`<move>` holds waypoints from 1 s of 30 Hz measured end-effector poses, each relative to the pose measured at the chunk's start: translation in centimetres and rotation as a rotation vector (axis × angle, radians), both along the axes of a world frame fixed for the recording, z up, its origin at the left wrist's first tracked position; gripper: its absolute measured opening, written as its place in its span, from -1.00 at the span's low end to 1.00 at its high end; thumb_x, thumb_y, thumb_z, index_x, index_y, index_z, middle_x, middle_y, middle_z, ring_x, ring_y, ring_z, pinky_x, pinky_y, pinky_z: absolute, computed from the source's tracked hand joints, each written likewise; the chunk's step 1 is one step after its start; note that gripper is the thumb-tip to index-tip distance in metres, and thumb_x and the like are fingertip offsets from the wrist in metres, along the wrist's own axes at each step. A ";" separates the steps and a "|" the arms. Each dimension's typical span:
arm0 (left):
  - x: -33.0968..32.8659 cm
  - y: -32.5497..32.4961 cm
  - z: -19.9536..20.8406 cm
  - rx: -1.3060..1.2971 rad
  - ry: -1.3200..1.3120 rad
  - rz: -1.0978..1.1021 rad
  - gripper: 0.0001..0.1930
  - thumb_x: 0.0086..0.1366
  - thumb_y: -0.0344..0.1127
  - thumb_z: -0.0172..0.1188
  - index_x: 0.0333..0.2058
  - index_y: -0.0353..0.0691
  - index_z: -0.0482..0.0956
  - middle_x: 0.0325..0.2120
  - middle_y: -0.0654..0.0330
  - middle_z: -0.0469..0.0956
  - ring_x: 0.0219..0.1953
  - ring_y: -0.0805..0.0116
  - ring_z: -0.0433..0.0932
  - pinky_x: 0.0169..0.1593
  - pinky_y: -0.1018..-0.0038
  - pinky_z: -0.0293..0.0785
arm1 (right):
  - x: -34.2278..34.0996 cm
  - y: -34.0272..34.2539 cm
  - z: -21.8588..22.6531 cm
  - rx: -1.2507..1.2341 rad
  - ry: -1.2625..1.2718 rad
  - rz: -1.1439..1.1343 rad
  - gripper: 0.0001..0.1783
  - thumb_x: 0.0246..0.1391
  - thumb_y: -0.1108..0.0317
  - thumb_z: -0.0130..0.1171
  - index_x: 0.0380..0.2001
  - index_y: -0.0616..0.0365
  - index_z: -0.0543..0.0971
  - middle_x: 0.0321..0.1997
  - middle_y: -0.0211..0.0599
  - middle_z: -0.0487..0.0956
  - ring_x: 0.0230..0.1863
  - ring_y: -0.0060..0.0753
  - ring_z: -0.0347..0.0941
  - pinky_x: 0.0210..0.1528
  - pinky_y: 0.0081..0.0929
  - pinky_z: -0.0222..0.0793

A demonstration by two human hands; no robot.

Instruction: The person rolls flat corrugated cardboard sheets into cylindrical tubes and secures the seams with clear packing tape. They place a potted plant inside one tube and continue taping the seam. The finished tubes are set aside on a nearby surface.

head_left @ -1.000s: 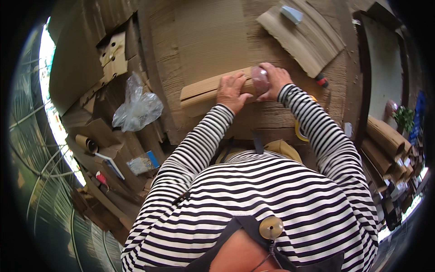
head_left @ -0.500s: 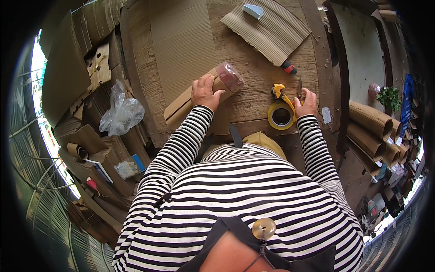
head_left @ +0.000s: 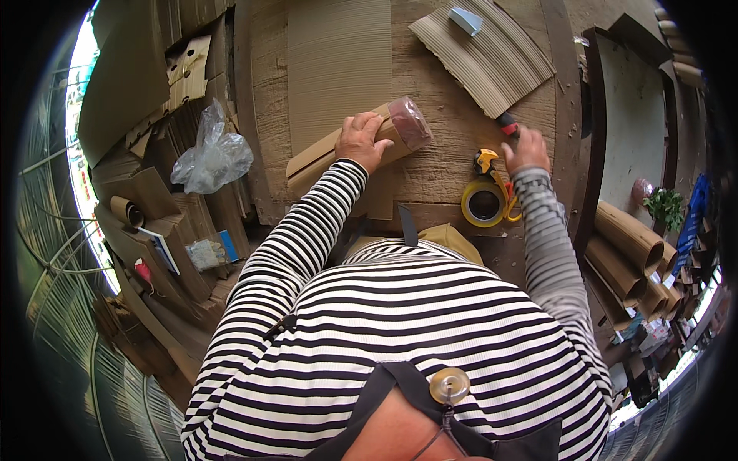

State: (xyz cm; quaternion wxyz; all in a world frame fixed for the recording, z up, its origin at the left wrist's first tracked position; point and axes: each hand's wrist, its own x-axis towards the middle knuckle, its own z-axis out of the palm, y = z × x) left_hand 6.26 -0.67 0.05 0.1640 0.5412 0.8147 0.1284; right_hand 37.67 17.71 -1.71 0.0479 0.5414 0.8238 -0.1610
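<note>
My left hand (head_left: 364, 143) is closed over a rolled piece of brown cardboard (head_left: 319, 157), thumb on the near side. A pinkish, plastic-wrapped cylinder (head_left: 410, 124) pokes out of the roll's upper right end. My right hand (head_left: 529, 149) has its thumb and fingers apart, its fingertips at a red-and-black tool handle (head_left: 507, 124). The tool's other end is hidden under a ribbed cardboard piece (head_left: 484, 58). Just left of my right wrist lies a yellow tape dispenser (head_left: 485, 160) with a roll of yellow tape (head_left: 483, 203). An orange loop handle (head_left: 513, 210) shows beside the roll.
A flat cardboard sheet (head_left: 338, 65) covers part of the wooden table (head_left: 434, 84). A small pale blue block (head_left: 466, 21) rests on the ribbed cardboard. Stacked cardboard and a clear plastic bag (head_left: 211, 154) stand at left; cardboard tubes (head_left: 626, 242) lie at right.
My right hand has moved away from beside the tape roll, up to the red-and-black handle. The thin blade at its fingers is gone from there. My left hand keeps its hold.
</note>
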 end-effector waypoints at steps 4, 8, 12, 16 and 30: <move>0.3 -0.5 0.1 0.073 -0.005 0.015 -0.46 0.04 -0.16 0.48 0.03 -0.06 0.58 0.05 0.28 0.51 0.10 0.15 0.43 0.22 0.25 0.43 | 1.6 -6.9 2.7 -0.424 -0.326 -0.025 -0.24 -0.09 0.02 0.50 0.15 0.03 0.43 0.07 -0.07 0.54 0.14 -0.02 0.49 0.13 -0.06 0.47; 0.3 -0.1 0.4 0.038 -0.007 -0.011 -0.43 0.06 -0.10 0.46 0.08 0.00 0.58 0.07 0.36 0.48 0.13 0.23 0.39 0.24 0.28 0.39 | 2.0 -8.4 -0.9 -0.276 -0.279 -0.042 -0.41 -0.16 0.19 0.52 -0.06 0.06 0.47 -0.05 -0.10 0.56 0.02 -0.02 0.56 0.00 -0.07 0.54; -0.2 -0.5 -0.2 0.078 -0.011 -0.020 -0.45 0.05 -0.15 0.46 0.06 -0.03 0.59 0.05 0.33 0.50 0.11 0.21 0.40 0.24 0.26 0.40 | -0.1 -6.3 3.2 -0.445 -0.207 -0.018 -0.49 -0.17 0.25 0.39 -0.09 0.10 0.53 -0.08 -0.07 0.60 0.00 0.02 0.56 0.07 -0.16 0.50; -0.4 -0.7 -0.6 0.168 -0.057 -0.052 -0.47 0.01 -0.24 0.48 0.01 -0.13 0.61 0.04 0.25 0.51 0.12 0.14 0.41 0.24 0.27 0.41 | 0.2 -5.6 8.7 -0.609 0.384 -0.121 -0.33 -0.17 0.39 0.33 0.12 0.15 0.47 -0.02 -0.16 0.63 0.01 -0.24 0.59 0.10 -0.37 0.48; -0.9 -1.9 -2.9 0.374 -0.120 -0.124 -0.53 0.09 -0.20 0.38 0.01 -0.12 0.58 -0.02 0.24 0.53 0.06 0.17 0.46 0.15 0.29 0.52 | -17.8 -5.3 10.2 -0.553 0.500 -0.010 -0.33 0.04 0.48 0.30 0.29 0.10 0.46 0.18 -0.18 0.55 0.16 -0.38 0.51 0.24 -0.50 0.39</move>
